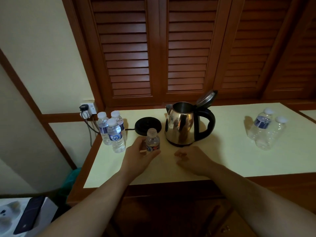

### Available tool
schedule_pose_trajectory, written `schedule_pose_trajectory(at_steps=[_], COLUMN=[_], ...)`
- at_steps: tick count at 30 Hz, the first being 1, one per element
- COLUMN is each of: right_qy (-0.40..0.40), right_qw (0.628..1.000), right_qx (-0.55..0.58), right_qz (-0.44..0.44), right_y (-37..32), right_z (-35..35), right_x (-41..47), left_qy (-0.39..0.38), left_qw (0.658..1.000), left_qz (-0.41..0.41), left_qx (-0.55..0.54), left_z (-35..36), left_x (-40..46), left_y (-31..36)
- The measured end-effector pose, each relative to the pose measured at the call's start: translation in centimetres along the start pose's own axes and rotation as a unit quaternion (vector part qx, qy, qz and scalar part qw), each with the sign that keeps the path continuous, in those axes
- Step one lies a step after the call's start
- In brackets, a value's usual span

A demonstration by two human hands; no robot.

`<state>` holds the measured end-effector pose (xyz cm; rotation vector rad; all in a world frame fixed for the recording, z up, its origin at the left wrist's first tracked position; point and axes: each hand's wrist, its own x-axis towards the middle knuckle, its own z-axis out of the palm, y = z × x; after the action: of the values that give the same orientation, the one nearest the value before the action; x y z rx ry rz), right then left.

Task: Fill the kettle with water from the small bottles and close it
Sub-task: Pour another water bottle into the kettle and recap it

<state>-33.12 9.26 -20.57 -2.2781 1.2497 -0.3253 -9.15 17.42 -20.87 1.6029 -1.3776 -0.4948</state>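
A steel kettle (pixel 181 124) with a black handle stands on the pale tabletop (pixel 222 159), its lid (pixel 206 98) tipped up and open. My left hand (pixel 136 154) grips a small capped water bottle (pixel 152 141) upright, just left of the kettle. Fingers loosely curled, my right hand (pixel 191 159) hovers empty in front of the kettle. Three full capped bottles (pixel 112 130) are grouped at the table's left end. Two clear bottles that look empty (pixel 266 129) stand capped at the right.
The kettle's black power base (pixel 147 125) sits behind the held bottle, its cord running to a wall socket (pixel 88 108) at the left. Louvred wooden doors (pixel 157 48) rise behind the table. A box with a dark phone (pixel 29 214) lies at the lower left.
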Motion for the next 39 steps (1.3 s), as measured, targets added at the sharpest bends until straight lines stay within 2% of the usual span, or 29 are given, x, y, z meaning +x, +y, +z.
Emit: schedule_pose_trajectory(at_steps=[3, 5, 8, 10, 19, 27, 31, 39], right_qy=[0.059, 0.14, 0.301, 0.352, 0.306, 0.399, 0.342, 0.332], right_qw=[0.997, 0.988, 0.95, 0.931, 0.944, 0.909, 0.933, 0.93], right_qx=[0.035, 0.056, 0.061, 0.066, 0.07, 0.065, 0.096, 0.15], right_qz=[0.033, 0.034, 0.052, 0.065, 0.104, 0.097, 0.057, 0.041], right_y=[0.5, 0.6, 0.8, 1.3, 3.1, 2.5, 2.3, 2.3], right_z=[-1.0, -2.4, -4.6, -5.7, -7.7, -9.1, -9.2, -8.9], right_x=[-0.3, -0.8, -1.4, -1.3, 0.7, 3.2, 4.7, 5.5], left_qy=[0.013, 0.018, 0.023, 0.026, 0.013, 0.023, 0.006, -0.04], left_qw=[1.0, 1.0, 0.999, 0.999, 0.998, 0.995, 0.992, 0.97], left_qz=[0.007, 0.013, 0.027, 0.035, 0.055, 0.089, 0.105, 0.174], left_qx=[0.003, 0.003, 0.01, 0.007, 0.008, 0.042, 0.067, 0.162], left_z=[0.3, 0.4, 0.3, 0.3, 0.7, 0.1, -0.7, -3.0], left_x=[0.5, 1.1, 2.2, 2.8, 3.9, 6.6, 8.5, 12.5], left_y=[0.0, 0.2, 0.7, 1.1, 2.1, 4.3, 5.3, 6.2])
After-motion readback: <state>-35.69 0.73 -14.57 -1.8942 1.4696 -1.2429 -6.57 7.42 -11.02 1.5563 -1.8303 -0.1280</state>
